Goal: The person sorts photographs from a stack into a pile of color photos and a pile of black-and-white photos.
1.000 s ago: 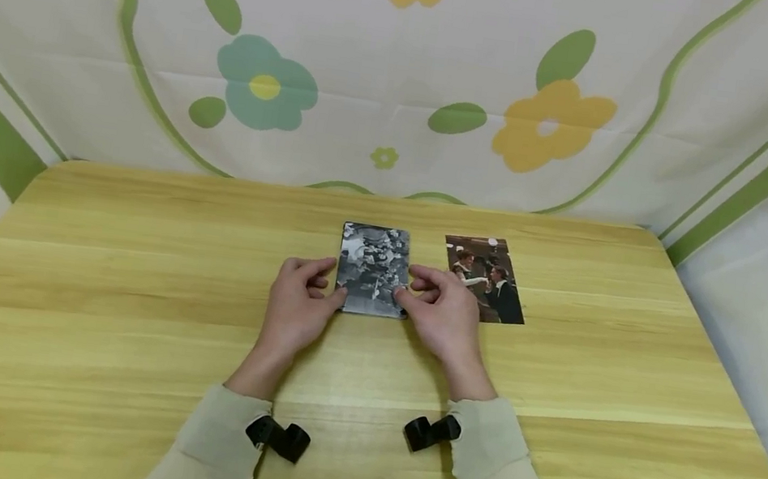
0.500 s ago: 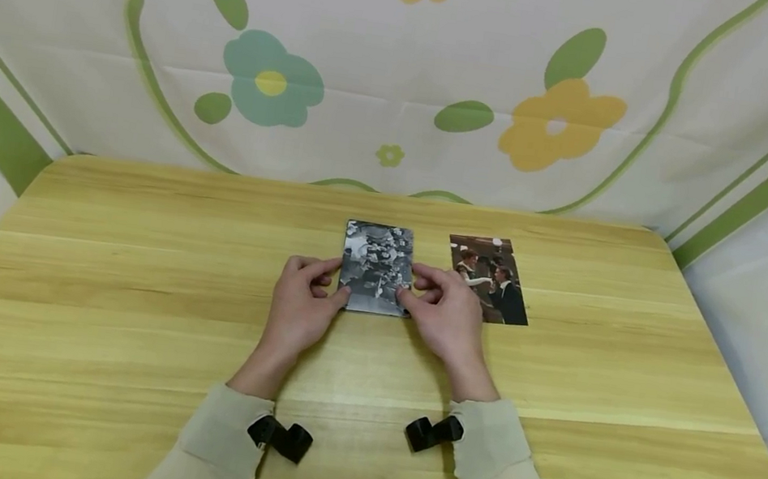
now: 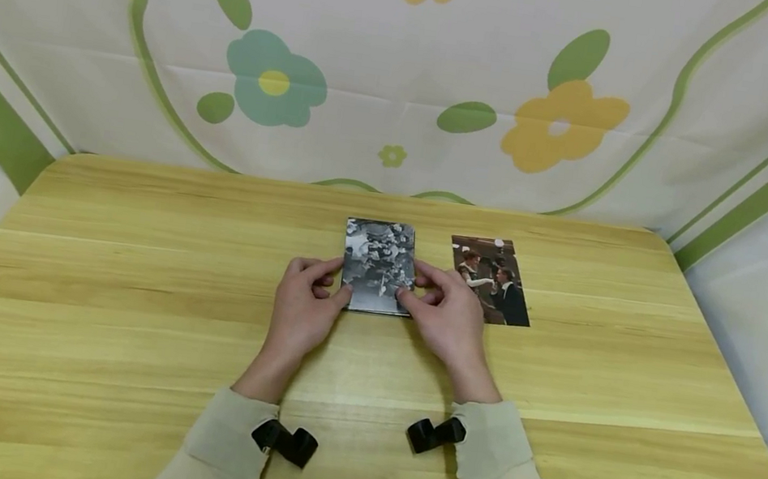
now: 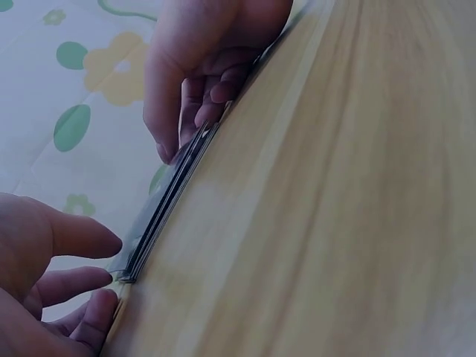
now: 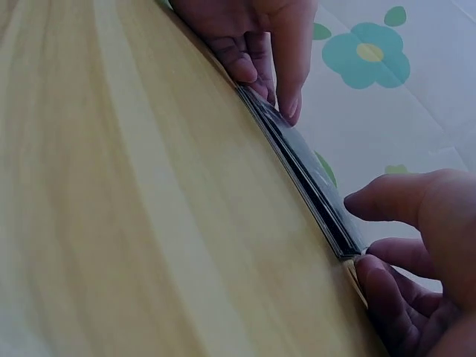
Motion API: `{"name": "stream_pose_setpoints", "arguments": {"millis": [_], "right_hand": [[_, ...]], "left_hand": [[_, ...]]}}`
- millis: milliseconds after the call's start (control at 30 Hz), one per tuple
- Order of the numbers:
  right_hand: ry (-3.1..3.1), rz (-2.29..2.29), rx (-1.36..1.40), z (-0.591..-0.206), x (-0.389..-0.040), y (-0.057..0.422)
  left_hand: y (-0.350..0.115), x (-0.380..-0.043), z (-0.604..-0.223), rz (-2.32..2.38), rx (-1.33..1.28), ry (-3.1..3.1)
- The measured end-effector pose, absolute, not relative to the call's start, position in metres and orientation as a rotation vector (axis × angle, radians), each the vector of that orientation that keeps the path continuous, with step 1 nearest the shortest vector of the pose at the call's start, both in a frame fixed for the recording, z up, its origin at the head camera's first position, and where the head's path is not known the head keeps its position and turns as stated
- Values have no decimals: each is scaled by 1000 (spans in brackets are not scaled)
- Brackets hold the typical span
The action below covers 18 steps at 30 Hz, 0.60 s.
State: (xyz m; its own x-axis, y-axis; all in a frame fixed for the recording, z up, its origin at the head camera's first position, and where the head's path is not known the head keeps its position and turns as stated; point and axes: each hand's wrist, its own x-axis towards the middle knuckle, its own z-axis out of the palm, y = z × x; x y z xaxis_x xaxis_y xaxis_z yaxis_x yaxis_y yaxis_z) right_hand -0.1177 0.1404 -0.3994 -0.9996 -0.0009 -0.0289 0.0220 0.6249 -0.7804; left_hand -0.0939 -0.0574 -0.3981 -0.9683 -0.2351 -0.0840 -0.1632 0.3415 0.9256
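Observation:
A stack of photos [image 3: 379, 259] lies on the table, a black-and-white picture of a crowd on top. My left hand [image 3: 304, 306] holds its left side, thumb at the near corner and index finger along the edge. Opposite, my right hand [image 3: 447, 314] grips the right side, its thumb over the top photo. Both wrist views look along the near edge of the stack [image 4: 167, 204], where several thin layers show with a narrow dark gap between them. In the right wrist view, the fingers of both hands sit at the ends of the stack [image 5: 297, 171].
A single colour photo [image 3: 508, 298] of two people lies to the right on the wooden table [image 3: 125, 301], close beyond my right hand. A flowered curtain [image 3: 395, 53] hangs behind the table's far edge. Black wrist cameras [image 3: 285, 442] sit at both sleeve cuffs.
The head view has shifted slightly. Both hands stay at the sides of the stack, with only slight movement of its edges. The colour photo stays in place on the table.

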Motion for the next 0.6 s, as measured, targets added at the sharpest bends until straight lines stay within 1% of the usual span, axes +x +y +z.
{"name": "stream_pose_setpoints", "arguments": {"millis": [267,600], "right_hand": [[2761,-1446,-32,-396,-115,136],[2652,-1738,-90,-387,-111,134]], "left_hand": [[-57,-93,-397,-1873,430,-2349],[-63,-92,-380,-2070,493,-2251]]}}
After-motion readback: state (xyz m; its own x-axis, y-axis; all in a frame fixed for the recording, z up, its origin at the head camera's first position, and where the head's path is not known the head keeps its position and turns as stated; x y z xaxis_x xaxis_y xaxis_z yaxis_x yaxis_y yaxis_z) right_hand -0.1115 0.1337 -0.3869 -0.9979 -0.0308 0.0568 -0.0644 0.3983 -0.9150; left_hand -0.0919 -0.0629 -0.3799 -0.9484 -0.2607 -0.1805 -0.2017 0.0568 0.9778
